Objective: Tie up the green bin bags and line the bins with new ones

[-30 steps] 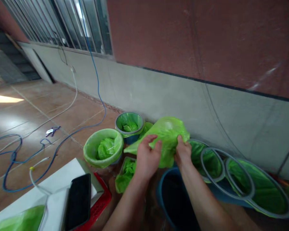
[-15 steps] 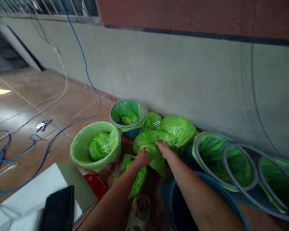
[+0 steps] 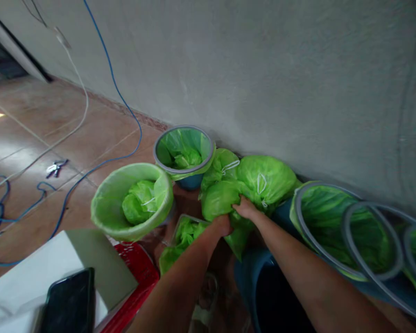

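A puffed green plastic bag (image 3: 219, 201) is between my two hands, in front of other filled green bags. My left hand (image 3: 225, 225) is closed on its lower edge. From the right, my right hand (image 3: 245, 208) grips the gathered part of the same bag, and a loose green end hangs below. Behind it lie a large tied bag (image 3: 266, 178) and a smaller tied bag (image 3: 225, 162), both with white drawstrings. Under my left forearm is a clear plastic container (image 3: 189, 229) with crumpled green bag in it.
Left stand a green-lined bin (image 3: 100, 208) and a grey-rimmed bin (image 3: 156, 150), each with a bag inside. An unlined blue bin (image 3: 246, 277) is below my right forearm; a lined bin (image 3: 298, 208) and a loose grey ring (image 3: 348, 226) lie right. A phone (image 3: 69, 296) rests on a white box (image 3: 27, 263).
My hands have come closer together on the bag, and it looks rounder and more bunched. Its white drawstring no longer shows near my right hand. The view has tilted down.
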Demonstrator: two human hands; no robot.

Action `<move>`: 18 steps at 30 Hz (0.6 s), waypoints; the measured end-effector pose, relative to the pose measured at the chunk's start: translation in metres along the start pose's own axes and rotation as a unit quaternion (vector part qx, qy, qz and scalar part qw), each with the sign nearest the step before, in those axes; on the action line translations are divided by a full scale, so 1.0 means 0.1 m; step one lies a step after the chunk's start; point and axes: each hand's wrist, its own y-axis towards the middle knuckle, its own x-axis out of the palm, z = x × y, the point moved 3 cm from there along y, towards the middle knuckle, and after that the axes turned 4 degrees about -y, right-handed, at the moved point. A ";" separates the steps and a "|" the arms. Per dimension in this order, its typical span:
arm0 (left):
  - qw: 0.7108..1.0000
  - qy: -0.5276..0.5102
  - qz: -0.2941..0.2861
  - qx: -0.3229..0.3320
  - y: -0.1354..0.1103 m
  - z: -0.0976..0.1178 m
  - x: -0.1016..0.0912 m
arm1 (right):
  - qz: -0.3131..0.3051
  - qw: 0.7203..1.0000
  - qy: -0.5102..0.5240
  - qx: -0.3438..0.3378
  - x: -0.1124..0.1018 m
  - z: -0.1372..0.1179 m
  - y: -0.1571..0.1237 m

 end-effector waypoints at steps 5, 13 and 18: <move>0.997 -0.007 0.071 0.040 -0.61 -0.11 -0.07 | 0.092 0.993 -0.077 -0.021 -0.38 -0.29 -0.45; 0.955 -0.040 0.290 -0.053 -1.64 -0.83 -0.22 | -0.010 0.992 -0.070 -0.108 0.38 -1.16 -1.35; 0.984 0.017 0.139 -0.108 -1.41 -0.82 -0.29 | 0.063 0.978 0.149 -0.130 0.32 -1.10 -1.46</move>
